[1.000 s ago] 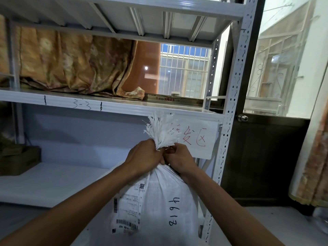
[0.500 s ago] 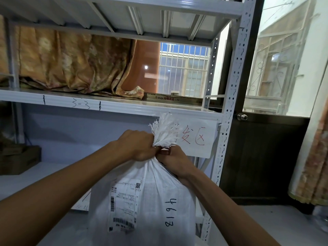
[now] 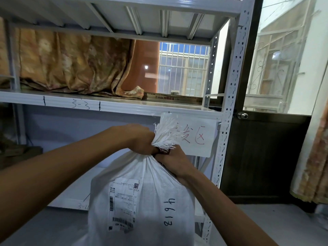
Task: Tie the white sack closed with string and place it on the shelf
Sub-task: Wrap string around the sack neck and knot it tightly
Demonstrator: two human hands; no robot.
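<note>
While both hands crowd the gathered neck, the white woven plastic sack (image 3: 142, 201) hangs upright in front of the grey metal shelving unit (image 3: 229, 107), its long axis vertical and its body below the hands. Left hand (image 3: 140, 139): fingers wrapped tight round the neck from the left, just under the frayed white fringe (image 3: 166, 135) that fans up and right. Right hand (image 3: 173, 162): pressed against the neck from the right and slightly lower, fingers curled in toward it and seemingly pinching there, though what they pinch is hidden. No string can be made out; the knot area sits between the two fists, out of view. Sack carries a printed shipping label (image 3: 123, 205) and a handwritten black number on its front face. A white paper sign with red characters (image 3: 193, 137) hangs from the shelf edge right behind the fringe. The pale lower shelf board (image 3: 74, 190) lies behind and to the left of the sack; the middle shelf marked "3-3" (image 3: 79, 104) runs above the hands. Judgement: tying looks unfinished or just finishing. Placement turns on the sack hanging below the grip, so a lift and swing left-forward suits the lower board, with the left hand bearing most weight.
</note>
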